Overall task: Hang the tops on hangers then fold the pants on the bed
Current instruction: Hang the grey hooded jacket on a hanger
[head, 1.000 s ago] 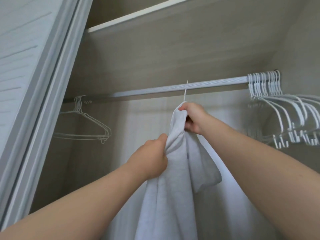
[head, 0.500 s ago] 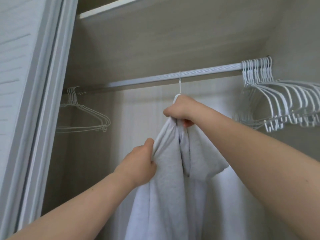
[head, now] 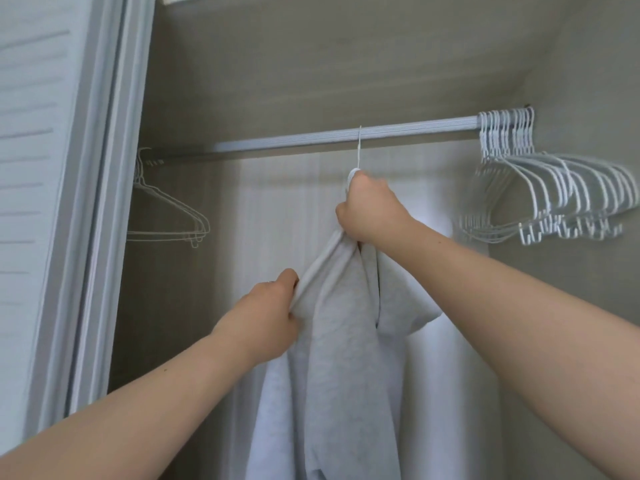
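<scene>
Change: The left hand (head: 263, 320) is sitting lower on the top (head: 343, 368) than a second ago, when it was pinching the cloth just under the right hand (head: 375, 211). Now the two are working well apart, and the cloth between them is stretching into a slope.
Hook: The hanger (head: 359, 147) is showing only its thin white hook, which is staying across the rod (head: 311, 138) as before. Whether it is fully seated is hard to tell.
Meaning for the task: This top is looking nearly hung. The hands are probably settling one shoulder over the hanger arm, which is hiding under the cloth.
Right hand: It is curling tightly round the bunched neck of the top, right below the hook.
Left hand: It is pinching a fold of the shoulder between thumb and curled fingers.
Where the top is: It is hanging inside the closet below the middle of the rod, draping down past the bottom of the view.
Cloth: Pale grey, soft and matte, like a light knit, it is creasing in long vertical folds. One short sleeve is flaring out to the right.
Rod: Straight pale metal, ridged along its length.
Spare hangers (head: 561, 199): A tight row of white coated ones is crowding the rod's right end, while a few thin wire hangers (head: 162, 213) are dangling at the left end.
Pants and bed: Neither is showing.
</scene>
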Motion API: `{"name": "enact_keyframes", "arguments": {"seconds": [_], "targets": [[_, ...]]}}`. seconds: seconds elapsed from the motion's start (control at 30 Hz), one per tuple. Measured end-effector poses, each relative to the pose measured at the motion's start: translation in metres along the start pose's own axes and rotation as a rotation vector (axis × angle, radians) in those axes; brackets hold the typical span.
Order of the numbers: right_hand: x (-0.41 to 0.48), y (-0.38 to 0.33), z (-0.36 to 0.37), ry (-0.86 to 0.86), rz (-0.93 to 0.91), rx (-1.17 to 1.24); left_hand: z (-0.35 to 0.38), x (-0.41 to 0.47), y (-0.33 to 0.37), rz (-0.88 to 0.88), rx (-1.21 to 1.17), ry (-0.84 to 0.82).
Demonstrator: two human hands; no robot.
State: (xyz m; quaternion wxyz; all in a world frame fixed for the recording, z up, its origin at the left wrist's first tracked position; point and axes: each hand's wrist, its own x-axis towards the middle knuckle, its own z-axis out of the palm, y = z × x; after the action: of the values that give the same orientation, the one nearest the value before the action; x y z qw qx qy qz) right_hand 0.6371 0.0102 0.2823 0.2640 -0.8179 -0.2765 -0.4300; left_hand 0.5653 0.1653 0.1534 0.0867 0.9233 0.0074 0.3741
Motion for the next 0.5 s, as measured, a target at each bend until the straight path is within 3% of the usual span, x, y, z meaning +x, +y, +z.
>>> {"name": "enact_keyframes", "arguments": {"seconds": [0.5], "targets": [[0.031,-0.019,0.089,-0.042,-0.143,0.445,-0.041,-0.015,-0.034,-0.173,0.199,-0.056]]}}
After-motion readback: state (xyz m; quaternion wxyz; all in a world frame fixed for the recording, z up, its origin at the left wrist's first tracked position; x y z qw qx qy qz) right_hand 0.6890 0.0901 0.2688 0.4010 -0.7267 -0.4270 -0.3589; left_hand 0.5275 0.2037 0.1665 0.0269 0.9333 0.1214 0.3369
